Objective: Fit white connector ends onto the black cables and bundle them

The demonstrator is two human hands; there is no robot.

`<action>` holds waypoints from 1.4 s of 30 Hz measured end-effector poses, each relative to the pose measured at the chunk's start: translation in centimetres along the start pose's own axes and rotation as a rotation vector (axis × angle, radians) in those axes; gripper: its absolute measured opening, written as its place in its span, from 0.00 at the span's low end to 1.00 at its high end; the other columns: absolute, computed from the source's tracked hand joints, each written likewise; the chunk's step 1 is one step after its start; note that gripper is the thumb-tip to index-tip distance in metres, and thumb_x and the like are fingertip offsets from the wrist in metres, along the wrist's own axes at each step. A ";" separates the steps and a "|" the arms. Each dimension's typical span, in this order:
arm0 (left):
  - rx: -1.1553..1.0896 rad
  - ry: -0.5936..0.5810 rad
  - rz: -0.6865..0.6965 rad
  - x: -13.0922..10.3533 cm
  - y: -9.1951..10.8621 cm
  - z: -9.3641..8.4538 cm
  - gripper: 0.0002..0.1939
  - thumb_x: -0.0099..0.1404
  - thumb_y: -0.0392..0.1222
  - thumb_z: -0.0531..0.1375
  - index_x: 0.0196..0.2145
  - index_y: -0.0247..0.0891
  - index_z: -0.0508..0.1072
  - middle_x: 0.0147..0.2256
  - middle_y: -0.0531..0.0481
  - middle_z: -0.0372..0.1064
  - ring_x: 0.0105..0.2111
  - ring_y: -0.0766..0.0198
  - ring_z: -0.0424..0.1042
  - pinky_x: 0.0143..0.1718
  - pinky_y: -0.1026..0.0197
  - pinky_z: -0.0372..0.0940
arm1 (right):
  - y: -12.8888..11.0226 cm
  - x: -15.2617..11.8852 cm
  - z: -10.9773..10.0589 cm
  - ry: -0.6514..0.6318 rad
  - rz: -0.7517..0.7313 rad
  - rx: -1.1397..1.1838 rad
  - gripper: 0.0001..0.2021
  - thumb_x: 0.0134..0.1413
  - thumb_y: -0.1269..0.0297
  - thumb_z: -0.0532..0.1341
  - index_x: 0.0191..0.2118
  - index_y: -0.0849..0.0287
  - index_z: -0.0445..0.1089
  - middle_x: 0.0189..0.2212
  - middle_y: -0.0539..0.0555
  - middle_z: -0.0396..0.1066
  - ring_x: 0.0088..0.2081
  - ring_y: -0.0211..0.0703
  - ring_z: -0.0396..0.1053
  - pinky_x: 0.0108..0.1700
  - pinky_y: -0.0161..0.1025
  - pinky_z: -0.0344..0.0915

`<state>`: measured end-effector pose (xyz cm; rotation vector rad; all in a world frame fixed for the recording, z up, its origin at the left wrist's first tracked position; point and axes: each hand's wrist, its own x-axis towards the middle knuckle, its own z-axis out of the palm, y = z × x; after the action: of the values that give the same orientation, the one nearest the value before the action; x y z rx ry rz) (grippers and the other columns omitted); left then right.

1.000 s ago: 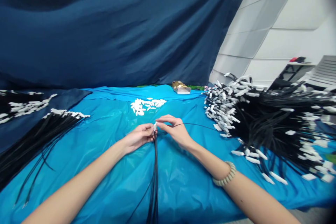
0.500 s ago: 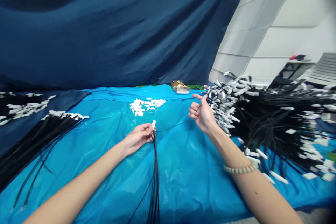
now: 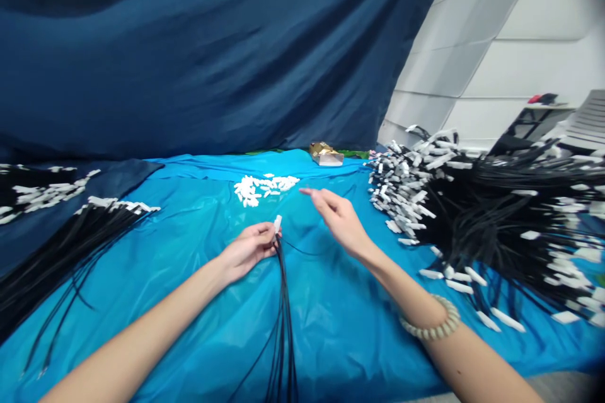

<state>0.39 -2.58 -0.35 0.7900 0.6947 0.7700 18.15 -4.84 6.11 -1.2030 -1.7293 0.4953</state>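
Note:
My left hand [image 3: 249, 248] pinches a small white plastic connector [image 3: 278, 223] upright between thumb and fingers. From its lower end a bundle of thin black wires [image 3: 284, 315] hangs toward me over the blue sheet. One thin wire [image 3: 302, 250] bows out to the right from the connector, below my right hand. With the index finger stretched toward a pile of white connectors [image 3: 265, 189], my right hand [image 3: 341, 219] hovers above the sheet, thumb apart. Its lower fingers are partly hidden, and I see nothing held in it.
Blue plastic sheeting [image 3: 189, 277] covers the work surface. At right lies a big heap of black wires with white ends [image 3: 472, 201]. Another wire bundle [image 3: 70, 258] lies at left. A small gold-topped box [image 3: 327, 155] sits at the back before a dark blue curtain [image 3: 212, 63].
My right hand has swung left from beside the big heap toward the pile of connectors. The single wire, stretched rightward before, now sags. My left hand stays in place with its connector.

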 end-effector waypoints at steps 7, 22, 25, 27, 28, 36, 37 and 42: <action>-0.048 -0.018 0.036 -0.3 -0.5 0.4 0.10 0.47 0.37 0.64 0.29 0.32 0.70 0.26 0.51 0.62 0.25 0.72 0.61 0.26 0.69 0.56 | -1.0 -2.1 2.5 -0.039 -0.112 -0.147 0.08 0.51 0.66 0.56 0.31 0.61 0.72 0.23 0.50 0.66 0.23 0.32 0.59 0.26 0.31 0.54; -0.013 0.024 0.120 -0.5 -0.5 0.7 0.11 0.48 0.41 0.63 0.29 0.33 0.71 0.27 0.51 0.64 0.26 0.73 0.62 0.27 0.70 0.57 | -1.2 -2.5 2.6 0.074 -0.269 -0.307 0.08 0.50 0.69 0.54 0.24 0.61 0.68 0.18 0.49 0.61 0.22 0.33 0.57 0.27 0.33 0.53; -0.010 0.024 0.126 -0.5 -0.5 0.8 0.11 0.48 0.42 0.64 0.28 0.33 0.71 0.27 0.51 0.64 0.26 0.73 0.62 0.27 0.70 0.57 | -1.2 -2.5 2.6 0.074 -0.278 -0.309 0.08 0.50 0.69 0.54 0.24 0.61 0.68 0.18 0.49 0.60 0.22 0.33 0.56 0.27 0.33 0.53; -0.005 0.023 0.133 -0.5 -0.5 0.9 0.11 0.48 0.42 0.63 0.28 0.33 0.71 0.27 0.51 0.64 0.26 0.73 0.62 0.27 0.69 0.56 | -1.2 -2.5 2.6 0.074 -0.276 -0.313 0.08 0.51 0.69 0.55 0.24 0.61 0.68 0.18 0.49 0.60 0.22 0.33 0.56 0.27 0.33 0.53; -0.002 0.023 0.137 -0.5 -0.4 0.9 0.11 0.48 0.42 0.63 0.28 0.33 0.71 0.26 0.51 0.64 0.26 0.72 0.62 0.27 0.69 0.56 | -1.2 -2.5 2.7 0.078 -0.275 -0.312 0.08 0.50 0.69 0.55 0.24 0.61 0.67 0.18 0.49 0.60 0.22 0.33 0.56 0.27 0.33 0.53; 0.056 0.003 0.182 -0.6 -0.5 0.9 0.10 0.49 0.43 0.62 0.28 0.33 0.71 0.26 0.51 0.64 0.24 0.72 0.61 0.27 0.68 0.55 | -1.1 -2.6 2.8 0.086 -0.212 -0.279 0.09 0.50 0.69 0.55 0.23 0.62 0.67 0.17 0.49 0.60 0.22 0.32 0.55 0.27 0.33 0.52; 0.064 -0.001 0.191 -0.6 -0.5 0.9 0.10 0.50 0.43 0.62 0.28 0.33 0.71 0.26 0.51 0.64 0.24 0.72 0.61 0.27 0.68 0.55 | -1.1 -2.6 2.8 0.085 -0.196 -0.267 0.09 0.50 0.69 0.55 0.23 0.62 0.67 0.18 0.49 0.60 0.22 0.32 0.56 0.27 0.32 0.52; 0.106 0.002 0.230 -0.6 -0.6 0.9 0.10 0.52 0.43 0.61 0.29 0.33 0.70 0.26 0.51 0.64 0.24 0.73 0.60 0.26 0.68 0.54 | -1.2 -2.7 3.1 0.064 -0.091 -0.177 0.10 0.51 0.69 0.54 0.23 0.63 0.68 0.18 0.49 0.61 0.22 0.32 0.56 0.26 0.31 0.52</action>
<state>0.96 -3.65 -0.20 0.9776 0.6579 0.9477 15.10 -7.25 4.29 -1.2433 -1.7932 0.2501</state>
